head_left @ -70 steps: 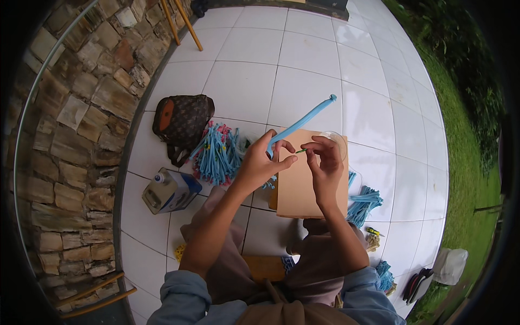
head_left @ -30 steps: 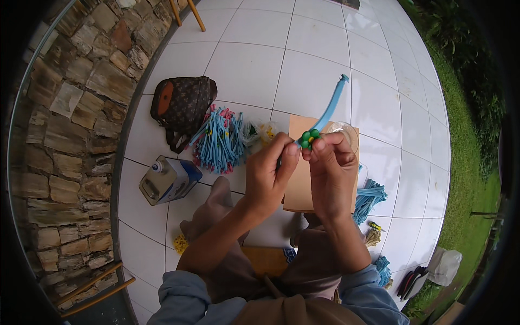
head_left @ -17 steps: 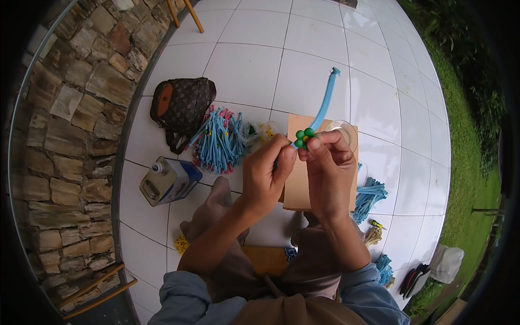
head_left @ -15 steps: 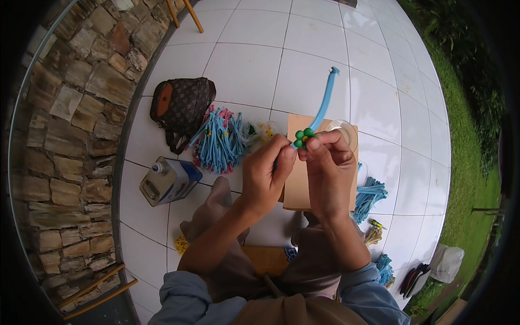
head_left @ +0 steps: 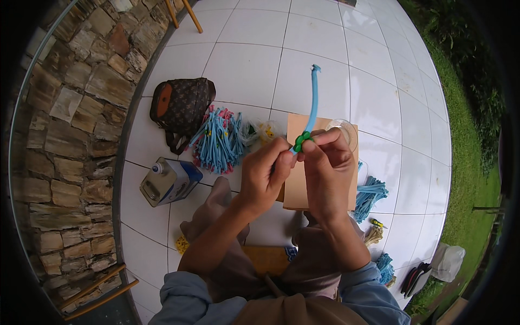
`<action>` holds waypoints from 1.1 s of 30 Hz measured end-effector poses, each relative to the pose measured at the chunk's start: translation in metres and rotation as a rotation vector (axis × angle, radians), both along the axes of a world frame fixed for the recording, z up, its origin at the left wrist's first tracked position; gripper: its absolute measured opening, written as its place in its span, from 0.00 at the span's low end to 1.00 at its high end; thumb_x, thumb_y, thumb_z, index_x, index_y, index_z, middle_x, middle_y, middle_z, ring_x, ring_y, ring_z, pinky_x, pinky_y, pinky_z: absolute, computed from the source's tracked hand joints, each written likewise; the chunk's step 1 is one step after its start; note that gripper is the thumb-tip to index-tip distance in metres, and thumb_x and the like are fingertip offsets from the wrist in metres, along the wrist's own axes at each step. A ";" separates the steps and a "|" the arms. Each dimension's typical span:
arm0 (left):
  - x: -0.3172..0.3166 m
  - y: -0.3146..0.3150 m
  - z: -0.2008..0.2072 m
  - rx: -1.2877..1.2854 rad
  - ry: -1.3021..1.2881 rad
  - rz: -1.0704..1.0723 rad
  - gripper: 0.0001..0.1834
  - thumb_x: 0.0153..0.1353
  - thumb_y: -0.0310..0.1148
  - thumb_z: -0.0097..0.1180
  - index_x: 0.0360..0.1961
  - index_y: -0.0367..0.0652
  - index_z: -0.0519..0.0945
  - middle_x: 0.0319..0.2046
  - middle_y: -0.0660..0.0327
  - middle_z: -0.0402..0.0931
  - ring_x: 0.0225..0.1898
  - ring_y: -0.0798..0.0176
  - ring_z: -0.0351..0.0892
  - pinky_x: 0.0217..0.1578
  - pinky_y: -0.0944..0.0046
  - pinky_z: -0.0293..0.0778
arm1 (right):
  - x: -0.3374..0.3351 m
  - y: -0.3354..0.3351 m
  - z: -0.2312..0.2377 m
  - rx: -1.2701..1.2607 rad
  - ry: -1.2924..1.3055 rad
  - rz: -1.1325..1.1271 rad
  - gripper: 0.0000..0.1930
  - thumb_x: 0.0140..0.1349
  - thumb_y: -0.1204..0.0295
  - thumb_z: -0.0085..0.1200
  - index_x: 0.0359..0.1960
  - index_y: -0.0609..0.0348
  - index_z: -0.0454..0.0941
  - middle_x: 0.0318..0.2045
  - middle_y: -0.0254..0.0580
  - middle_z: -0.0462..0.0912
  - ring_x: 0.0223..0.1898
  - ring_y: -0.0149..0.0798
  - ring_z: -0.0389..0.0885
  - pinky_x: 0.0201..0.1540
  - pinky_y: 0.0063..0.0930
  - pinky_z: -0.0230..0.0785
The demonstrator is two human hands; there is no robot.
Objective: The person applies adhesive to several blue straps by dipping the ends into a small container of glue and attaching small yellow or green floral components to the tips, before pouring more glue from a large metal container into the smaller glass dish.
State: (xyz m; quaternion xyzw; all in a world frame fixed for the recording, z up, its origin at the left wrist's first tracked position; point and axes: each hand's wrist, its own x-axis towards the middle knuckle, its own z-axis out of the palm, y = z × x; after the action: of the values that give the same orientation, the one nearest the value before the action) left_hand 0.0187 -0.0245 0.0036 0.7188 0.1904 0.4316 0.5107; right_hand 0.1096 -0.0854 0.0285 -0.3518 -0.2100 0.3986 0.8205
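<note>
A light-blue fabric strip (head_left: 313, 103) stands up from between my hands, its knotted or frayed end at the top. On its lower part sits a small green flower-shaped ornament (head_left: 302, 142), turned partly edge-on. My left hand (head_left: 264, 176) is closed in a pinch on the strip just below the ornament. With thumb and forefinger, my right hand (head_left: 329, 173) grips the green ornament from the right. Beneath my hands lies a brown cardboard sheet (head_left: 303, 187), with a round clear dish (head_left: 346, 132) at its far right corner.
Left of my hands are a large bundle of blue and pink strips (head_left: 219, 143), a brown patterned bag (head_left: 181, 108) and a metal can (head_left: 170, 181). Blue strips (head_left: 370, 196) and a yellow-handled tool (head_left: 376, 222) lie at right. A stone wall (head_left: 70, 162) borders the left side.
The strip's upper end has swung left and now stands more upright. The green ornament has turned from facing up to nearly edge-on. Both hands keep their grip.
</note>
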 end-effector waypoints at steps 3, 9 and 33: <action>0.000 0.000 -0.002 -0.096 0.009 0.008 0.11 0.64 0.32 0.42 0.26 0.38 0.67 0.15 0.64 0.64 0.17 0.73 0.62 0.20 0.72 0.61 | 0.002 0.001 0.000 -0.024 0.005 0.046 0.08 0.55 0.82 0.51 0.33 0.63 0.66 0.27 0.43 0.75 0.24 0.33 0.75 0.28 0.27 0.71; 0.007 0.003 -0.008 -0.330 -0.023 -0.023 0.12 0.64 0.31 0.41 0.25 0.37 0.68 0.15 0.67 0.65 0.18 0.75 0.62 0.20 0.71 0.61 | 0.013 0.001 0.000 -0.083 0.061 0.074 0.13 0.56 0.79 0.51 0.39 0.59 0.62 0.32 0.37 0.70 0.37 0.30 0.69 0.42 0.24 0.63; 0.017 0.013 -0.056 -0.490 -0.067 -0.083 0.16 0.66 0.36 0.40 0.21 0.42 0.65 0.14 0.72 0.55 0.15 0.79 0.51 0.15 0.76 0.51 | 0.026 0.022 -0.059 -0.281 -0.308 -0.015 0.10 0.54 0.72 0.57 0.20 0.64 0.73 0.16 0.38 0.76 0.19 0.27 0.72 0.26 0.19 0.64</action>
State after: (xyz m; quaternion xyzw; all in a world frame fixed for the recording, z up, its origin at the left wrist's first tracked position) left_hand 0.0358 -0.0117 -0.0526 0.5661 0.2425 0.3749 0.6930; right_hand 0.1353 -0.0632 -0.0301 -0.5212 -0.2727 0.3594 0.7245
